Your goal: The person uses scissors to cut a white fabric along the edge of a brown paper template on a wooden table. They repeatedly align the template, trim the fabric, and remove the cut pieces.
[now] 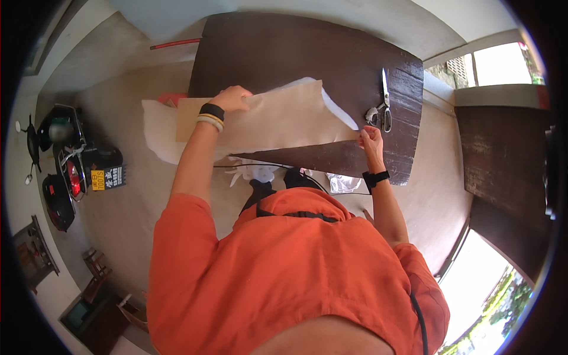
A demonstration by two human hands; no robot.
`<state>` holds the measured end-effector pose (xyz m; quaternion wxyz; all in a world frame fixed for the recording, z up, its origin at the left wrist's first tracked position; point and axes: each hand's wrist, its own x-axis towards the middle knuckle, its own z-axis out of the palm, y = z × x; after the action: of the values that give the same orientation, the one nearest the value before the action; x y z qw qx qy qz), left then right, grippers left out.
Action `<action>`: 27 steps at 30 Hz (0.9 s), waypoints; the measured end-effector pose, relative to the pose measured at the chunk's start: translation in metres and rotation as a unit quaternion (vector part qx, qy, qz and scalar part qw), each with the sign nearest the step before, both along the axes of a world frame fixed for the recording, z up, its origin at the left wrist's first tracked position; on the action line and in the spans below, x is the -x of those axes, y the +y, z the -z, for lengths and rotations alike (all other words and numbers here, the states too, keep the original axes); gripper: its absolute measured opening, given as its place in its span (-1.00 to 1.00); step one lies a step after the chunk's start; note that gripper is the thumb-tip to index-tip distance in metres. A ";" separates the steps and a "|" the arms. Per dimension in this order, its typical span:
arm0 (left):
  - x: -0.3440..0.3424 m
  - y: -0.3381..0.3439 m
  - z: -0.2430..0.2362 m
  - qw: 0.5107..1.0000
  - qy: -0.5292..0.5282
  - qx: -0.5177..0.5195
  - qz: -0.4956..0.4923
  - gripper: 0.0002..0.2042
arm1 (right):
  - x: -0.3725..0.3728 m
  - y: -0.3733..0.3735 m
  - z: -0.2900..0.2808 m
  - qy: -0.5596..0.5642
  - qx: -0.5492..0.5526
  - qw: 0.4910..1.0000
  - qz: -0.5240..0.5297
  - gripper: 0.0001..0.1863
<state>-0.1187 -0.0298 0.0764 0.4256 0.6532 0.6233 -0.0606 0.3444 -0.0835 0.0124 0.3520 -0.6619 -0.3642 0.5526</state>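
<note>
A wide sheet of brown paper with a curved cut edge lies over a white sheet, which shows beyond it at the left, along the top and at the right. Both reach over the near edge of a dark brown table. With bent fingers, my left hand grips the upper edge of the brown paper. My right hand pinches its right-hand corner, where the two layers meet. Close beyond that hand, a pair of scissors rests on the table. My fingertips are partly hidden.
A small metal item lies by the scissors. Beneath the table's near edge are white scraps and a shiny plastic bag. A dark cable crosses before me. A motorbike stands at the left, and a red rod at the far left.
</note>
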 end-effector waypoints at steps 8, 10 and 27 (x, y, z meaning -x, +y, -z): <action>-0.008 -0.022 0.023 0.994 0.068 -0.054 -0.061 -0.55 | 0.033 0.004 -0.010 -0.198 -0.205 0.952 -0.108 -0.71; -0.012 -0.029 0.027 0.989 0.050 -0.082 -0.111 -0.56 | 0.035 0.011 -0.001 -0.225 -0.205 0.945 -0.119 -0.72; 0.075 -0.195 0.076 0.766 0.178 -0.393 -0.476 -0.51 | 0.011 0.027 0.011 -0.092 -0.050 0.992 -0.071 -0.70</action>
<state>-0.1933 -0.2247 0.0008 -0.0133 0.3601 0.8883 0.2848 0.3331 -0.0564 0.0011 0.3095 -0.6641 -0.4679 0.4942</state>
